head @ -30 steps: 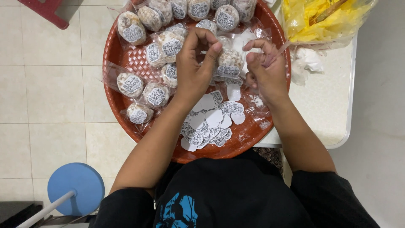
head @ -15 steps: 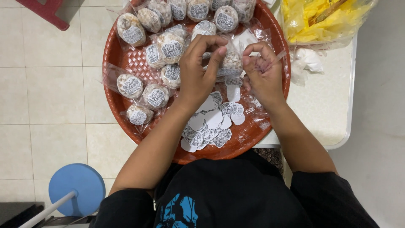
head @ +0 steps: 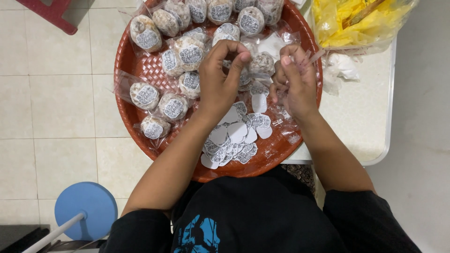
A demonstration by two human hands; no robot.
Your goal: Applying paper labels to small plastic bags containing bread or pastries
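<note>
A round red woven tray holds several brown snack balls in clear wrappers with round printed labels. My left hand hovers over the tray's middle, its fingertips pinched together beside a wrapped ball. My right hand is just right of that ball, with fingers closed on crinkled clear plastic that sticks out past them. What the left fingertips pinch is hidden. A heap of loose white label stickers lies on the tray below both hands.
The tray rests partly on a white table to the right. A yellow plastic bag and crumpled white plastic lie there. A tiled floor is at left, with a blue round base and a red stool corner.
Both hands have drawn a little closer over the wrapped ball, and the right hand's fingers have lifted slightly with the clear plastic. The tray and the other balls are unmoved.
</note>
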